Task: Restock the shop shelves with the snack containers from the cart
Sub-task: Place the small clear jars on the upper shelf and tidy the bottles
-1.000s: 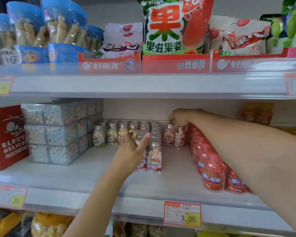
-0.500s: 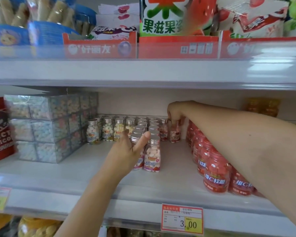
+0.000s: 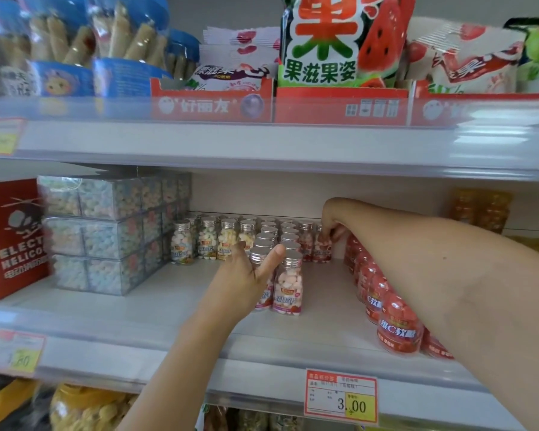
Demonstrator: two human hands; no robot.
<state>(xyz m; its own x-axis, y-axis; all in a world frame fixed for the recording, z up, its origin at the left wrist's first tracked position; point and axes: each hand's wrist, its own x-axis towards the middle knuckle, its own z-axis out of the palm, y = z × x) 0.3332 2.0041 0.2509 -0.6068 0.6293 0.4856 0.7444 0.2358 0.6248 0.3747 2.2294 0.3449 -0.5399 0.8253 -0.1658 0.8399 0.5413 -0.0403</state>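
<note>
A price tag point(image 3: 341, 396) marked 3.00 sits on the front edge of the shelf point(image 3: 168, 321).

Left hand point(image 3: 243, 275): reaches in from below and grips the front bottle point(image 3: 257, 258), fingers curled round its body and thumb lying up beside the cap. This bottle stands upright mid-shelf, touching a second bottle point(image 3: 288, 284) on its right. The hand hides most of the front bottle's label.

Red jars point(image 3: 399, 331) run in a file front to back along the right; the right forearm crosses above them and hides the rear ones.

Right hand point(image 3: 332, 222): bent down at the wrist, fingertips pinching the top of the rear bottle point(image 3: 322, 251), which stands upright at the right end of the bottle rows point(image 3: 227, 237) near the back wall.

Left of the rows stand stacked clear boxes point(image 3: 106, 231) and, further left, a red box point(image 3: 10, 237). Snack bags point(image 3: 339, 42) fill the shelf above.

Against the frame half a second earlier, both hands remain on the same bottles. The view has tilted up, so more of the bags shows.
</note>
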